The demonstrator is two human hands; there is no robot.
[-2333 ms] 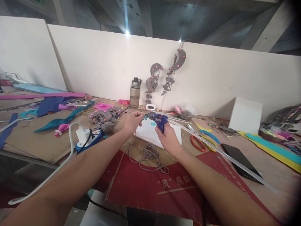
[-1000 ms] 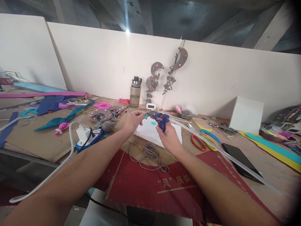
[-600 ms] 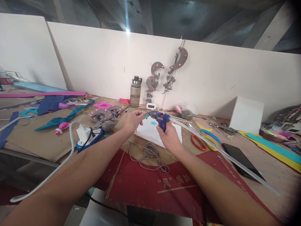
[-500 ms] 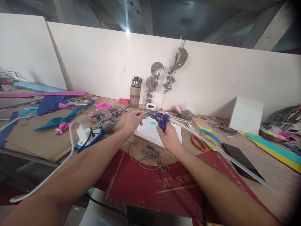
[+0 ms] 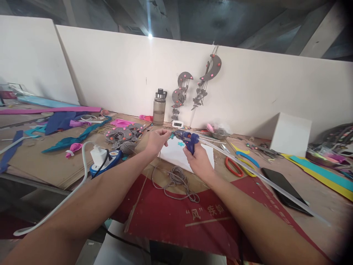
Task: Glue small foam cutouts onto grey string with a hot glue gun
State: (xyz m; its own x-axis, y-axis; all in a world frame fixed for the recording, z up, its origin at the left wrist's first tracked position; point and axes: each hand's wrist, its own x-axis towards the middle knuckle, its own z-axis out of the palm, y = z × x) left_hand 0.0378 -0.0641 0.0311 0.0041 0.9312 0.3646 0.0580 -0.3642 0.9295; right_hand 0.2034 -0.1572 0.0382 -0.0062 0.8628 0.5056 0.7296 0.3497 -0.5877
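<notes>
My left hand [image 5: 159, 141] pinches a small teal piece [image 5: 172, 135] above the white board. Wrapped in my right hand [image 5: 199, 159] is a blue glue gun [image 5: 190, 140], its nozzle pointing left, right at the teal piece; whether they touch is hard to tell. A long clear glue stick [image 5: 248, 168] runs from the gun's back towards the lower right. Another teal piece [image 5: 181, 144] lies on the white board [image 5: 176, 158]. Coiled grey cord [image 5: 178, 176] lies in front of the board, and one strand rises towards my left hand.
A bottle [image 5: 159, 110] and small digital timer [image 5: 177, 124] stand behind. Red-handled scissors [image 5: 234, 167] and a black phone [image 5: 285, 189] lie right. A white plug [image 5: 99, 156] sits in a blue power strip at left. Grey moon-shaped hangings [image 5: 212, 69] hang on the white wall.
The glue gun's nozzle has come slightly closer to the teal piece in my left hand. The whole view has shifted slightly.
</notes>
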